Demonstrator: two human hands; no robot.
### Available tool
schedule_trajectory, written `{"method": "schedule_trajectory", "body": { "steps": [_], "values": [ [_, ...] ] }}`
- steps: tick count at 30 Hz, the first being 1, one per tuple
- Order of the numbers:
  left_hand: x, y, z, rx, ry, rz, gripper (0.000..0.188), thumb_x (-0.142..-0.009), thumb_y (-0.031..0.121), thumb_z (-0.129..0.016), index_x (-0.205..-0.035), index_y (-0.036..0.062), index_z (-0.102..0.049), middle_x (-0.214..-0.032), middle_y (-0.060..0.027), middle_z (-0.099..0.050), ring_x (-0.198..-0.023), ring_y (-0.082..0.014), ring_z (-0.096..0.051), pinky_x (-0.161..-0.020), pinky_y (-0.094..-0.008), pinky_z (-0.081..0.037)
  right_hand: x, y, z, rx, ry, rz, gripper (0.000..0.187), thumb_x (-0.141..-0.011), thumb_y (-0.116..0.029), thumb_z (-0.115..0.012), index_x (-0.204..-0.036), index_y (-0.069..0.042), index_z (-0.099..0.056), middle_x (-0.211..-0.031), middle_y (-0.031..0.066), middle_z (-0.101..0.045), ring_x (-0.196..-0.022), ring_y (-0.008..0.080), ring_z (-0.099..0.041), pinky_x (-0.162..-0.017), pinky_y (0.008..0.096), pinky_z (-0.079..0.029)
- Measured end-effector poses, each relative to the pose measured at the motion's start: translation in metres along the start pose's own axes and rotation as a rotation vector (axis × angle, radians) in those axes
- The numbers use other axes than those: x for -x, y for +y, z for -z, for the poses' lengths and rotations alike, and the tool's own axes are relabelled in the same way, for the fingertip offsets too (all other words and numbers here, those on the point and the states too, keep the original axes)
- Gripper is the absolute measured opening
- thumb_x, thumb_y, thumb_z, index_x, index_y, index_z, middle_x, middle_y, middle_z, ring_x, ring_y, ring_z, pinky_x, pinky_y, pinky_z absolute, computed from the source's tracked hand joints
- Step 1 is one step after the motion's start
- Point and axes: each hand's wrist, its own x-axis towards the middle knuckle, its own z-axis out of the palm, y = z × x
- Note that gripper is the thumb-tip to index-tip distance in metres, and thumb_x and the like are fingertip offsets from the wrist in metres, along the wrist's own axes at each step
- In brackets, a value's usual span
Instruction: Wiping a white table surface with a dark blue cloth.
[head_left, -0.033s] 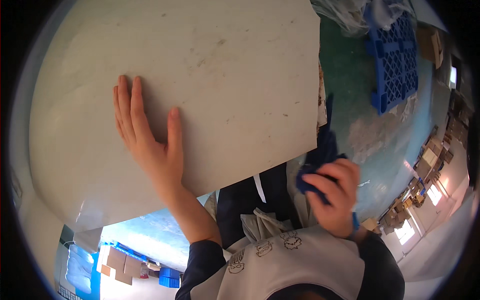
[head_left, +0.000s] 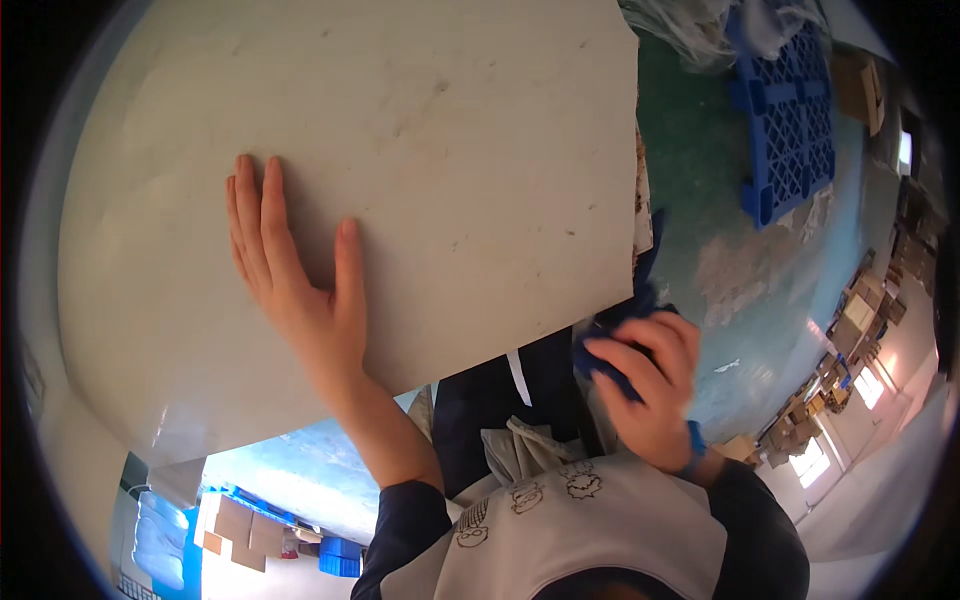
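Pale grey, the table (head_left: 480,190) bears our left hand (head_left: 308,290), laid palm down near its middle left, grasping nothing. Just off the table's near right corner, our right hand (head_left: 655,385) is clenched around a dark blue cloth (head_left: 641,298) that trails beside the table's right edge; whether they touch, we cannot tell. We judge the step in hand as gathering the cloth; bringing it onto the table would call for a lift over that corner. Our shirt (head_left: 620,530), at the table's near side, shows line drawings; we can read no writing.
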Motion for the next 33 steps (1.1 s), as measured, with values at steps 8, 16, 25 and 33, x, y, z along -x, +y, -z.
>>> {"method": "schedule_trajectory", "body": {
  "steps": [8, 16, 25, 33],
  "values": [
    [0.005, -0.004, 0.004, -0.166, -0.099, -0.019, 0.060, -0.093, 0.030, -0.056, -0.146, 0.0048, -0.044, -0.154, -0.0162, -0.039, -0.144, -0.0371, -0.034, -0.116, -0.0502, -0.024, -0.088, -0.003, -0.047, 0.011, 0.381, -0.156, 0.019, -0.070, 0.000, -0.074, -0.085, -0.005, -0.065, -0.091, 0.0091, -0.065, -0.090, 0.0300, -0.056, -0.083, 0.0408, -0.043],
    [0.002, -0.023, 0.003, -0.130, -0.094, -0.023, 0.059, -0.095, 0.031, -0.054, -0.147, 0.0040, -0.043, -0.155, -0.0160, -0.038, -0.144, -0.0367, -0.033, -0.116, -0.0506, -0.024, -0.082, -0.017, -0.061, -0.051, 0.232, -0.245, 0.018, -0.068, -0.001, -0.075, -0.080, -0.005, -0.062, -0.082, 0.0081, -0.062, -0.083, 0.0308, -0.055, -0.077, 0.0406, -0.043],
    [0.002, -0.026, 0.004, -0.150, -0.095, -0.054, 0.059, -0.097, 0.034, -0.053, -0.147, 0.0033, -0.043, -0.155, -0.0162, -0.038, -0.144, -0.0371, -0.033, -0.116, -0.0500, -0.025, -0.101, -0.012, -0.061, -0.024, 0.315, -0.264, 0.019, -0.067, -0.005, -0.075, -0.077, -0.006, -0.059, -0.077, 0.0053, -0.061, -0.079, 0.0273, -0.055, -0.074, 0.0391, -0.041],
    [0.003, -0.027, 0.006, -0.139, -0.097, -0.057, 0.059, -0.097, 0.034, -0.053, -0.147, 0.0029, -0.043, -0.155, -0.0161, -0.038, -0.144, -0.0370, -0.033, -0.116, -0.0496, -0.026, -0.100, -0.009, -0.049, -0.027, 0.248, -0.292, 0.019, -0.068, -0.004, -0.074, -0.079, -0.005, -0.059, -0.078, 0.0087, -0.059, -0.079, 0.0302, -0.056, -0.076, 0.0398, -0.041]
  ]
}}
